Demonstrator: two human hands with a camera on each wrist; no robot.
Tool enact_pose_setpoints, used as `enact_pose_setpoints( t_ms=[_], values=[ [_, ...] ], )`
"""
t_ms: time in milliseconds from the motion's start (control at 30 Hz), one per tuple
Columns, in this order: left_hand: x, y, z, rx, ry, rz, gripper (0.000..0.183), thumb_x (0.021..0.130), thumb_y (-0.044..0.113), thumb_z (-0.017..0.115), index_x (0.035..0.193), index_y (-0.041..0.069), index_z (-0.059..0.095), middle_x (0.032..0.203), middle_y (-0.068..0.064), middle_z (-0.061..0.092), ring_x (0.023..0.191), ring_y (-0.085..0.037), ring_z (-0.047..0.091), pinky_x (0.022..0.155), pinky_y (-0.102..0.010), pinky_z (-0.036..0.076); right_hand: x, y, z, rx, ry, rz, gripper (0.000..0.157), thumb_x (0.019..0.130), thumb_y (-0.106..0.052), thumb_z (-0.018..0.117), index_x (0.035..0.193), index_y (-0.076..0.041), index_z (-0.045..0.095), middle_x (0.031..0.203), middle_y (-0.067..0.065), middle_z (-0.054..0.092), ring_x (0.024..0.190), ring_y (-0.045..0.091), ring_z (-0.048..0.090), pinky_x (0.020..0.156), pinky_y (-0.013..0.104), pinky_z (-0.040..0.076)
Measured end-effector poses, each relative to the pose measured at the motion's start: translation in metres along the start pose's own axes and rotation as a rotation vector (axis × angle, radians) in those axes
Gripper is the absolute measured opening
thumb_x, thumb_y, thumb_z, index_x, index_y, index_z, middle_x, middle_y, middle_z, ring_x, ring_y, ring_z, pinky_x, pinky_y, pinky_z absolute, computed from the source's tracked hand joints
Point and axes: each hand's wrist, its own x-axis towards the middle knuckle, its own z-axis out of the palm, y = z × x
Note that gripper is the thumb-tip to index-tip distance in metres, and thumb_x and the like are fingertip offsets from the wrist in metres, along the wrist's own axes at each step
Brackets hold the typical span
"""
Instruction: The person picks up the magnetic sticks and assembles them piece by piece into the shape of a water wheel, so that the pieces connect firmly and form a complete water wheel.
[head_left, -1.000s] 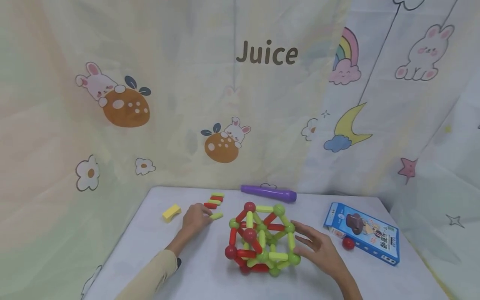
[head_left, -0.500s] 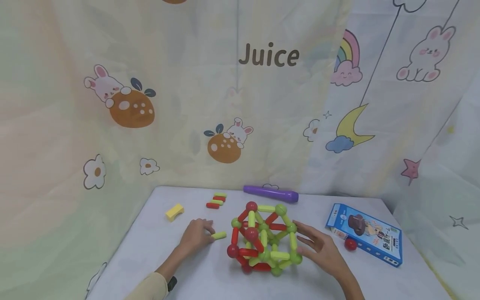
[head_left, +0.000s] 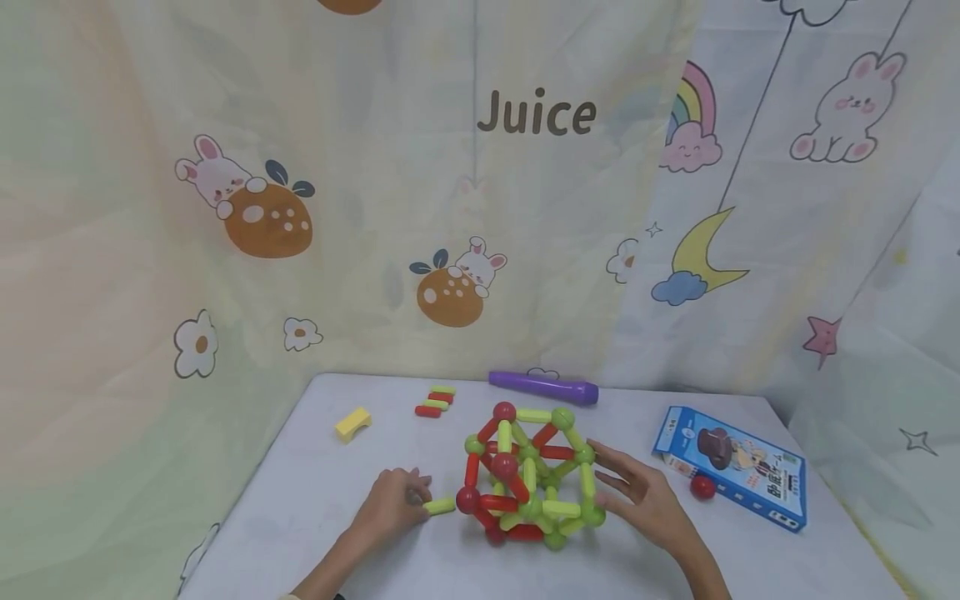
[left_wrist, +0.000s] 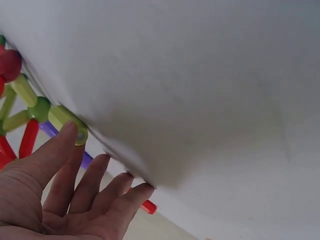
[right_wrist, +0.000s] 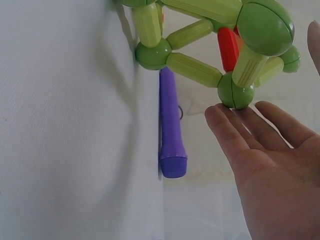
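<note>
Between thumb and forefinger, my left hand [head_left: 393,504] pinches a light green rod [head_left: 439,506]. In the left wrist view the rod [left_wrist: 62,117] points toward a dark green ball [left_wrist: 40,109] of the built frame. That ball-and-rod frame [head_left: 505,465], red on its left and green on its right, stands on the table in the middle. My right hand [head_left: 648,500] is at its right side with fingers extended. The right wrist view has those fingertips right at a green ball [right_wrist: 236,95], the palm facing the frame.
Several red and light green rods [head_left: 433,403] lie behind the left hand, near a yellow arched block [head_left: 352,424]. A purple microphone-shaped piece [head_left: 543,388] lies at the table's back edge. On the right are a blue box [head_left: 738,462] and a red ball [head_left: 702,487].
My left hand has brought the light green rod from near the loose rods toward me, to the frame's left side. The right hand and the frame stay about where they were.
</note>
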Motion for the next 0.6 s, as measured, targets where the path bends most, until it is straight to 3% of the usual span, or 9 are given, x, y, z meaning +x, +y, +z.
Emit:
enact_pose_setpoints(
  t_ms=[233,600],
  values=[
    [-0.015,0.006,0.003,-0.046,-0.062,0.001,0.016,0.082,0.0,0.088,0.089,0.013,0.082,0.125,-0.009,0.079,0.141,-0.044,0.058,0.116,-0.077,0.031,0.001,0.001,0.0,-0.003,-0.001,-0.003,0.066,0.1,-0.004,0.076,0.159,0.0,0.048,0.162,0.027,0.048,0.138,-0.007,0.054,0.107,0.026,0.053],
    [-0.037,0.021,0.017,-0.13,-0.183,0.056,0.016,0.083,-0.002,0.086,0.089,0.013,0.082,0.125,-0.011,0.079,0.137,-0.045,0.06,0.113,-0.079,0.032,0.0,0.001,0.0,0.006,-0.001,-0.003,0.066,0.1,-0.003,0.075,0.16,-0.001,0.048,0.162,0.026,0.048,0.138,-0.008,0.054,0.106,0.024,0.052]
  ],
)
